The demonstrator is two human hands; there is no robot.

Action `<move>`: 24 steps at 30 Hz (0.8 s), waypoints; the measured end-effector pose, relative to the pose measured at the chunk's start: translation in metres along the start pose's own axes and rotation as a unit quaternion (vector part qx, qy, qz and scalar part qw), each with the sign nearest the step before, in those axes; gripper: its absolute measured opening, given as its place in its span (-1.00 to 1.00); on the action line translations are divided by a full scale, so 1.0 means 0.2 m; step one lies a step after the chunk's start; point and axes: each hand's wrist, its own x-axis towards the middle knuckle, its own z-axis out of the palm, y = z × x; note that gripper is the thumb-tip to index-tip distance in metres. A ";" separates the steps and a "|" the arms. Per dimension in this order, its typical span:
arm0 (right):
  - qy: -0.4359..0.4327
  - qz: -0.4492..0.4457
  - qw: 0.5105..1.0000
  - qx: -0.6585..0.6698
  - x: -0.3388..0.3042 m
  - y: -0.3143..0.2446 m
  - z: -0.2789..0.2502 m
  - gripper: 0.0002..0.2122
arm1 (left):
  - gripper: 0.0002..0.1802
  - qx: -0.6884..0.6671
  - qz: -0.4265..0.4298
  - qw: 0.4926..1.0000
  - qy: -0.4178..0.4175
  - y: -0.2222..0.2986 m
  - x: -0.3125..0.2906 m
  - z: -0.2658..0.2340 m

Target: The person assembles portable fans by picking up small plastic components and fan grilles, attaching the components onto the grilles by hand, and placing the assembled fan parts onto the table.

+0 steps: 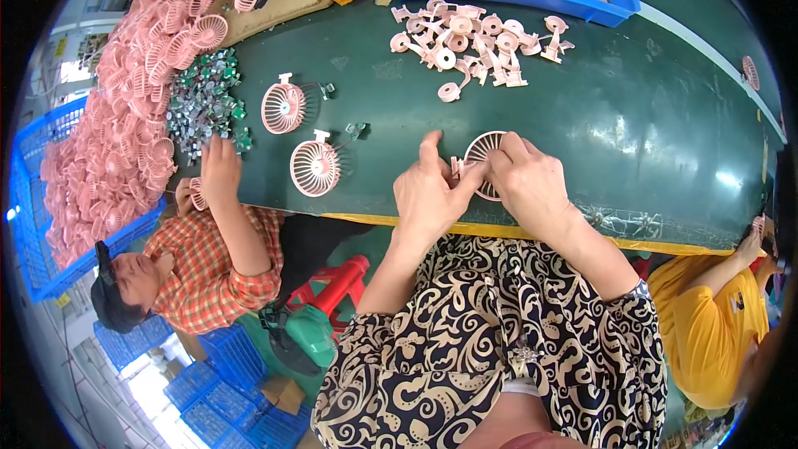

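A round pink fan head (480, 150) with a slatted cage is between my two hands at the near edge of the green table. My left hand (427, 199) has its thumb against the near side of the cage, its index finger sticking up beside the fan's small stem. The fingers of my right hand (529, 181) are bent in a pinch over the cage's right side; what lies under the fingertips is hidden. To the left, one fan head (315, 168) and another fan head (283, 108) rest on the table, each wired to a small green circuit board.
Loose pink brackets (490, 43) lie ahead, before a blue tray (549, 5) full of similar parts. At left are a heap of circuit boards (204, 100), a tall pile of pink fan cages (125, 133) and a checked-shirted co-worker (212, 262). Another person (706, 324) sits at right.
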 end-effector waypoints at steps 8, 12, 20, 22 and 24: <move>-0.035 0.002 0.999 -0.007 0.00 -0.01 -0.02 -0.88 | -0.03 0.012 0.033 0.998 0.043 -0.01 -0.01 0.08; -0.043 0.007 0.999 -0.011 0.00 0.00 -0.02 -0.87 | -0.01 0.004 0.043 0.998 0.038 -0.01 -0.01 0.07; -0.033 0.010 0.999 -0.009 -0.01 -0.01 -0.01 -0.88 | -0.04 -0.027 0.025 0.998 0.042 -0.02 -0.01 0.08; -0.032 0.010 0.999 -0.008 0.00 -0.01 -0.01 -0.89 | -0.07 -0.005 0.030 0.998 0.062 -0.01 -0.01 0.09; -0.024 0.010 1.000 -0.003 -0.01 0.00 -0.01 -0.88 | -0.08 0.007 0.045 0.996 0.077 -0.03 0.00 0.12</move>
